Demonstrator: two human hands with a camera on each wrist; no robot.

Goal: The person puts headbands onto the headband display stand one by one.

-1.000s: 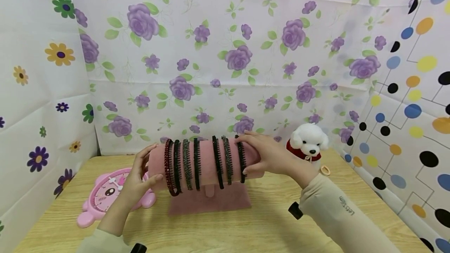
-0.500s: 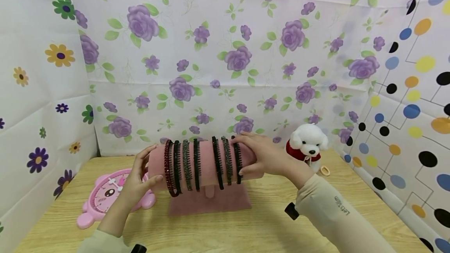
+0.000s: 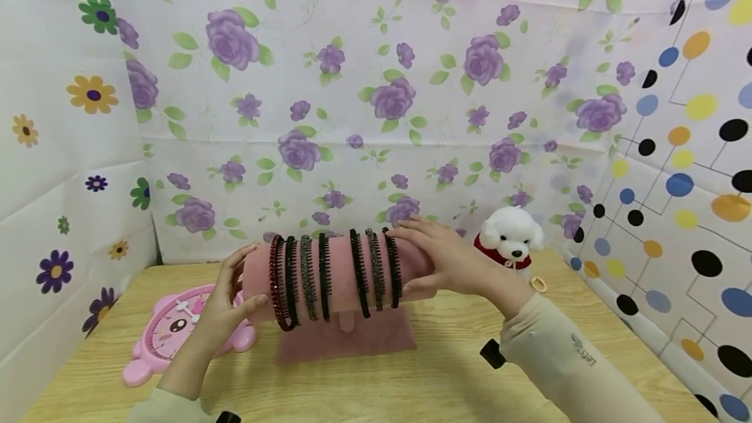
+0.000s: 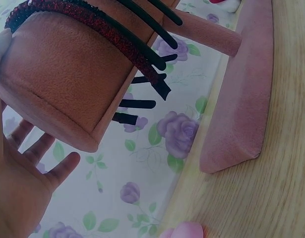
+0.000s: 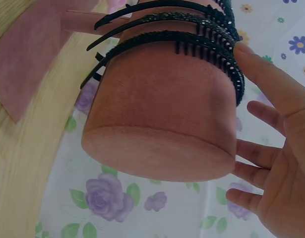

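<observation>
A pink padded headband display stand [image 3: 342, 279] has a horizontal roll on a short post above a flat base [image 3: 370, 341]. Several toothed headbands circle the roll, among them a dark red glittery headband [image 3: 276, 282] at the left and a black headband [image 3: 393, 273] farthest right. My left hand [image 3: 223, 305] cups the roll's left end, thumb in front and fingers partly hidden behind. At the right end, my right hand [image 3: 455, 260] reaches over the roll beside the black headband. In the right wrist view its thumb meets that headband's edge, and the other fingers are spread.
Left of the stand lies a pink animal-shaped clock [image 3: 179, 328], partly behind my left forearm. A white toy dog [image 3: 511, 234] in red stands at the back right, near a small tan ring [image 3: 538, 284]. Patterned cloth walls border the wooden table [image 3: 446, 371].
The rightmost black headband has slid left along the roll, closer to its neighbour, with my right hand beside it. My left hand stays at the left end. The head view has shifted slightly.
</observation>
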